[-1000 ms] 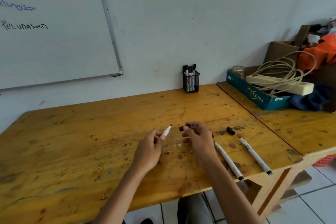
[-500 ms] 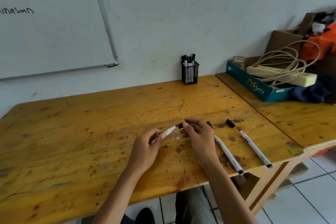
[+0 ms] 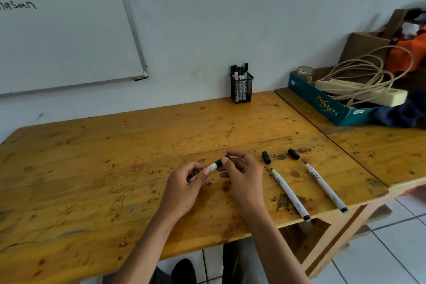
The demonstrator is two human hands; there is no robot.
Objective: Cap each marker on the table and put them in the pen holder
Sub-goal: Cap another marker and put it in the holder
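Note:
My left hand (image 3: 184, 189) grips the barrel of a white marker (image 3: 212, 166) above the wooden table (image 3: 92, 168). My right hand (image 3: 242, 175) pinches a black cap (image 3: 220, 162) that sits on the marker's tip. Two uncapped white markers (image 3: 289, 193) (image 3: 326, 188) lie to the right, near the front edge. Two loose black caps (image 3: 266, 157) (image 3: 294, 153) lie just beyond their tips. A black mesh pen holder (image 3: 241, 90) with several markers stands at the back by the wall.
A teal cardboard box (image 3: 322, 104) with a power strip and coiled cable sits on the adjoining table at the right, beside dark cloth and a brown box. A whiteboard (image 3: 64, 30) hangs on the wall at the left. Tiled floor lies below the table's right corner.
My hands have come together; the cap in my right hand has gone from apart from the marker tip to seated on it. The view has shifted slightly.

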